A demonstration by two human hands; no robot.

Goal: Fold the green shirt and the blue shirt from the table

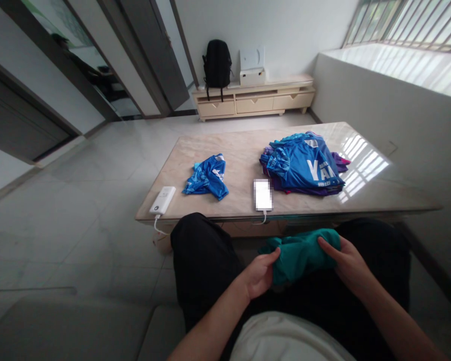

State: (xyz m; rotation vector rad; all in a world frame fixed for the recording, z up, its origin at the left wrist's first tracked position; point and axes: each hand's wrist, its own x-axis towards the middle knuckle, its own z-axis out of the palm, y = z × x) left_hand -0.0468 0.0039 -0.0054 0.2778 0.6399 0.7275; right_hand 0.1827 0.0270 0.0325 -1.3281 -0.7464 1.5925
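Observation:
A teal green cloth (300, 258), bunched into a folded bundle, is held between my hands above my lap. My left hand (261, 273) grips its left end, thumb on top. At its right end my right hand (346, 258) is closed, with the thumb pressed on the fabric. Whether the cloth is a garment cannot be made out. Beyond it on the marble-topped table (240, 155) lies a stack of folded jerseys (304, 163), a blue one with white lettering uppermost. Farther left, a small crumpled blue jersey (209, 175) rests by itself.
Near the table's front edge lie a phone (263, 194) with a blurred white screen and a white power bank (163, 200), each with a cable attached. By the far wall, a low cabinet (253, 103) bears a black backpack (217, 64) and a white box (252, 76).

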